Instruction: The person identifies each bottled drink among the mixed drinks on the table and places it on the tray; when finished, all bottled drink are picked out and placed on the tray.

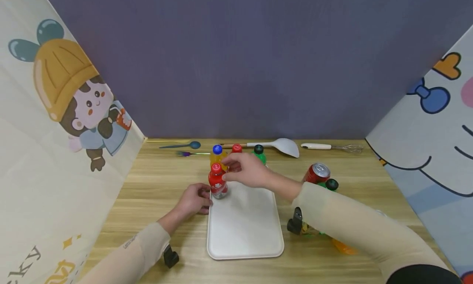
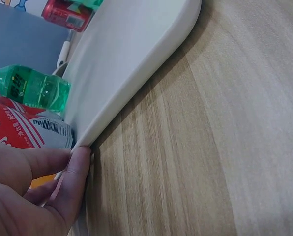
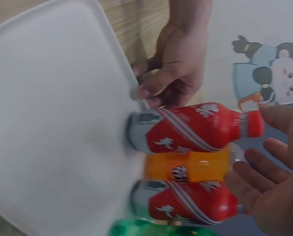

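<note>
Bottles [image 1: 236, 154] standing on tray [image 1: 245, 234]; right hand [image 1: 246, 170] relaxed by red bottle [image 1: 217, 181], left hand [image 1: 194, 200] pinching tray rim; can [image 1: 316, 173] outside.

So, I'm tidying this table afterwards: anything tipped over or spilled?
No spill shows. The four bottles on the white tray stand upright. The odd ones lie right of it: a red can on its side, and bottles partly hidden behind the right arm.

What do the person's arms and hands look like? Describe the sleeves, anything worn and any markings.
Both arms wear long, close-fitting beige sleeves that end at the wrists. The left sleeve bears a small line of dark lettering near the cuff, too small to read. The right sleeve is plain. The left hand and right hand are bare: no gloves, rings or watch visible.
</note>
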The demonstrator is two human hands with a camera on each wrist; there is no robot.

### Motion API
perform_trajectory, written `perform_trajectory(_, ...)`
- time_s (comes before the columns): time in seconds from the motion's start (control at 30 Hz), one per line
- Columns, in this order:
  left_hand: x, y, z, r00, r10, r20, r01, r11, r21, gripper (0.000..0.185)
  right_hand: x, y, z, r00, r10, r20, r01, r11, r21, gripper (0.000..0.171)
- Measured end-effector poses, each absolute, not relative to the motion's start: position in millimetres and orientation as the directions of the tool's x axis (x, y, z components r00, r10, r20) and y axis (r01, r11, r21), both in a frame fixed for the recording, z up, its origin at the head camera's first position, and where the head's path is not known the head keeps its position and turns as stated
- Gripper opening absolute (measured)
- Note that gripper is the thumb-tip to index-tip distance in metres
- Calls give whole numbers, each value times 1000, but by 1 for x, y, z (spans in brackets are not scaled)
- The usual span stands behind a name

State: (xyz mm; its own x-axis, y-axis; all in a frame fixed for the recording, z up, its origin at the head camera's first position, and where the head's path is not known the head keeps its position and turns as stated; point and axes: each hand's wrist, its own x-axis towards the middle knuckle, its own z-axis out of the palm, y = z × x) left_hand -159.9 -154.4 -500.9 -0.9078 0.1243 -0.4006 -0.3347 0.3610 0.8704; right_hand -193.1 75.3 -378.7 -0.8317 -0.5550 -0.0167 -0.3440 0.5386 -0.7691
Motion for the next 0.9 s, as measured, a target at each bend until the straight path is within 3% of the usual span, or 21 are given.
perform_trajectory(0.6, -161, -153, -501, -907, 107, -406, -342, 372, 863, 53, -171, 166, -317, -860, -493, 132, -402, 496, -769, 44)
perform_trajectory(0.9, -162, -154, -505, -914, 97, -395, -344, 334, 878, 54, -155, 220, -311, -911, -386, 146, -371, 611, -700, 40)
